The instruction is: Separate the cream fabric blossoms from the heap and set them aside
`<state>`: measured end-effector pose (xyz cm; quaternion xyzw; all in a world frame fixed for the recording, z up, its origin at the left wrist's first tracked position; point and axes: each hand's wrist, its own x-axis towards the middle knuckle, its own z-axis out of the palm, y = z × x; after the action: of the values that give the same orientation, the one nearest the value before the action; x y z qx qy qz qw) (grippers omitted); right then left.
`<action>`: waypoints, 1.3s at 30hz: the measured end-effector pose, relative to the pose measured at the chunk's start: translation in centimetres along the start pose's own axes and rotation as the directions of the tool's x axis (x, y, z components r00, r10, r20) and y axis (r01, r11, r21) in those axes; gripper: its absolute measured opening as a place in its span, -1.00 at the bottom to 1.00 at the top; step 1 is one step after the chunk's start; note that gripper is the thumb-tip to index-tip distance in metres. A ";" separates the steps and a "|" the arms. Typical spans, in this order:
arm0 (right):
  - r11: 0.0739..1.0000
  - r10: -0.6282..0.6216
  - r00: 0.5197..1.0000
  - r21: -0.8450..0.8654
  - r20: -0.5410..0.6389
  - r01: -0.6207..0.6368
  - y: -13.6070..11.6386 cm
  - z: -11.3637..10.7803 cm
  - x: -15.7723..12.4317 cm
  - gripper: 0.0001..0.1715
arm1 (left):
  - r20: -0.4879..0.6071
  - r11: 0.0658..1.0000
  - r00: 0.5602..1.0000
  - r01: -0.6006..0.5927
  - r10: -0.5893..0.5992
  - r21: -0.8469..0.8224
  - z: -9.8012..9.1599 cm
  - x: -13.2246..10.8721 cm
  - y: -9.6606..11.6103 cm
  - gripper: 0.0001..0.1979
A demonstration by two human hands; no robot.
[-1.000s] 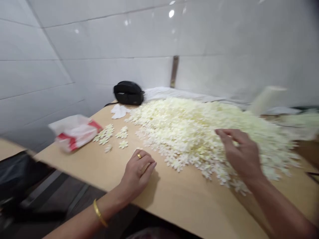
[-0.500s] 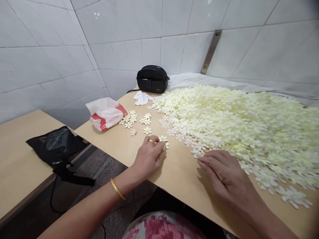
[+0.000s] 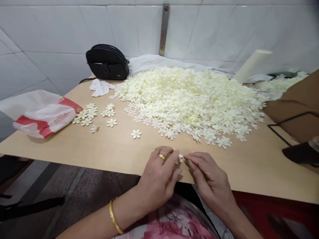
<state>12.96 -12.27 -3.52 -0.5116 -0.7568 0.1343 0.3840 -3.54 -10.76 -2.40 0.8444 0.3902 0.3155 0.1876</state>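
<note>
My left hand (image 3: 160,172), with a gold ring and bangle, is closed on a small white artificial flower (image 3: 180,158) near the table's front edge. The fingers cover part of that flower. Just right of it, my right hand (image 3: 210,177) makes a pinch, thumb against forefinger, its tips close to the petals. Whatever lies inside that pinch is too small or hidden to make out. A single flower (image 3: 136,133) lies beyond my left hand. Behind both hands spreads a large heap of pale cream flowers (image 3: 184,99).
At the left are a white and red plastic bag (image 3: 46,114) and small groups of flowers (image 3: 87,114). A black bag (image 3: 107,63) and crumpled tissue (image 3: 101,87) stand farther back. On the right are a whitish roll (image 3: 253,66), brown cardboard (image 3: 296,103) and a dark metal frame (image 3: 276,132).
The view has turned right. My left hand has lifted a flower off the table and come toward my right hand, which has left the heap's edge. Both hands now meet near the front edge.
</note>
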 end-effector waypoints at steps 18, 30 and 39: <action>0.899 -0.152 0.981 -0.395 0.124 0.189 -0.9 1.6 -0.3 -0.59 | -0.067 0.969 0.986 -0.161 0.150 -0.190 1.8 1.4 0.8 -0.50; 0.938 -0.011 0.990 -0.342 0.143 0.060 -0.3 1.4 -0.5 -0.52 | -0.011 0.960 0.999 -0.041 0.040 -0.278 2.5 2.0 0.5 -0.53; 0.935 -0.076 0.994 -0.340 0.074 0.097 0.1 0.8 -1.2 -0.49 | -0.169 0.984 0.984 0.029 -0.059 -0.176 1.6 -0.8 0.6 -0.67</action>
<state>12.68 -13.08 -4.63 -0.5325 -0.8017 -0.0015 0.2716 -2.53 -11.87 -3.51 0.7853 0.3949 0.4164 0.2323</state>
